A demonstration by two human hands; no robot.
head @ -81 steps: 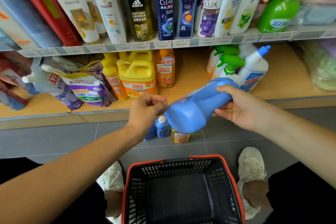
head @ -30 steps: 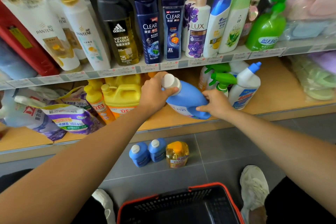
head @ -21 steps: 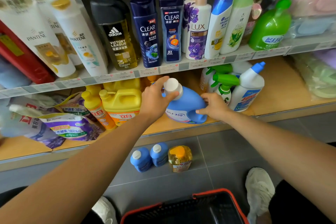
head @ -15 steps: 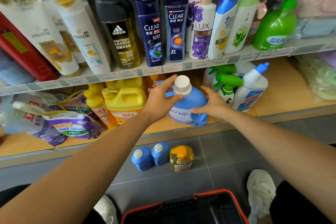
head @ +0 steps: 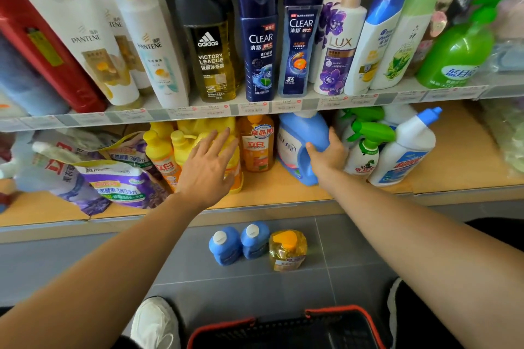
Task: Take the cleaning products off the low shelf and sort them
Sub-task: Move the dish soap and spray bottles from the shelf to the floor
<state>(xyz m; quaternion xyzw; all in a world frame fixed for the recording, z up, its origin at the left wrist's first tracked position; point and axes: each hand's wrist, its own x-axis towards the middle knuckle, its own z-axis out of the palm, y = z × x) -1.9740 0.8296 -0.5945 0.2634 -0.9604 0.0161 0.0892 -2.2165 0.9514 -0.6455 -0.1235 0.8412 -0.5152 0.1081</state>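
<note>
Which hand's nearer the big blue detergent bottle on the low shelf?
Right. The right hand holds the blue detergent bottle at its handle side. The left hand is open in front of the yellow jug, with the orange bottle in between.

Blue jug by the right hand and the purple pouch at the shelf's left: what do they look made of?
The blue jug looks like rigid moulded plastic, opaque with a soft sheen; its handle is formed in one piece with the body. The purple pouch is apparently flexible plastic film, glossy and printed; it lies slumped and creased rather than standing stiff.
</note>
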